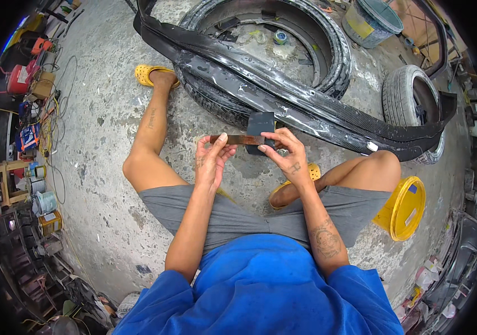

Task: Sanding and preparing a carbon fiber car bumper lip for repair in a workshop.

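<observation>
A narrow, flat, rusty-brown strip, which looks like a thin metal blade, stretches level between my hands. My left hand pinches its left end between thumb and fingers. At the other end, my right hand grips it in the same way. Just behind the strip is a dark rectangular sheet, like sandpaper; whether my right fingers also touch it I cannot tell. Beyond my hands a long glossy black car bumper lip, wet-looking with pale smears, rests slantwise across a large tyre.
A smaller tyre stands under the lip's right end. At far right is a teal bucket; a yellow bucket lies by my right knee. A small round container sits inside the large tyre. Cables and tools line the left side.
</observation>
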A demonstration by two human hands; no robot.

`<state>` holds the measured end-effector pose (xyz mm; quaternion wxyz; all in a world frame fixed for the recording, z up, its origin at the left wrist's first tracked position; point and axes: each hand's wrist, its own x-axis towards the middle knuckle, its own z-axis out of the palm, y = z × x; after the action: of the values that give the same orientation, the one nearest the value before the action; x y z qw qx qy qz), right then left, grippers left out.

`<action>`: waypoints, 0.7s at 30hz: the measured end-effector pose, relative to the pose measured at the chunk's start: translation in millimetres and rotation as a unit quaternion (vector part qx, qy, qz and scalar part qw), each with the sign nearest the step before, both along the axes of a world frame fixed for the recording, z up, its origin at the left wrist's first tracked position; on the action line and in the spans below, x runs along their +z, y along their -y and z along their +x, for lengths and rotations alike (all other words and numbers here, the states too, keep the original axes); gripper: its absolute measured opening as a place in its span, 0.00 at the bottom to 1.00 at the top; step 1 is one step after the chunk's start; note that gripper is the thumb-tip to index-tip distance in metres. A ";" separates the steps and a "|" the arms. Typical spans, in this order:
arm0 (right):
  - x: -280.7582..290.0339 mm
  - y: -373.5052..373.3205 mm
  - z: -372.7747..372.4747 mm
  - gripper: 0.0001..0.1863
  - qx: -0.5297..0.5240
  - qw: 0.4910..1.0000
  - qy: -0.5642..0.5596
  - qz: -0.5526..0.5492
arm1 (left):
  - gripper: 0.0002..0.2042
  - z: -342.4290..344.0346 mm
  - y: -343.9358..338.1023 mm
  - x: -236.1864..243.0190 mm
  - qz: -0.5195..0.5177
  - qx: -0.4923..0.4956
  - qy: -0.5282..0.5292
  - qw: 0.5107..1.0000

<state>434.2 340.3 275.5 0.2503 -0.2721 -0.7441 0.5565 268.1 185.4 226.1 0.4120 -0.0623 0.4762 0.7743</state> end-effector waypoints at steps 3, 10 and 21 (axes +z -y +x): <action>0.4 -4.4 1.2 0.19 0.000 1.000 -0.020 0.020 | 0.19 5.0 0.8 -3.5 -0.035 -0.038 -0.002 0.999; -4.0 -5.8 4.3 0.16 0.012 0.998 -0.021 0.054 | 0.26 2.6 0.0 13.2 -0.090 -0.158 -0.546 0.818; -5.6 -8.3 6.3 0.17 -0.025 0.980 -0.111 -0.162 | 0.26 12.1 -20.2 23.6 -0.023 -0.086 -0.029 0.996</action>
<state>440.5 348.6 269.9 0.2980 -0.2644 -0.6046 0.6897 280.2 205.5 249.7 0.4613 -0.0084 0.5096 0.7263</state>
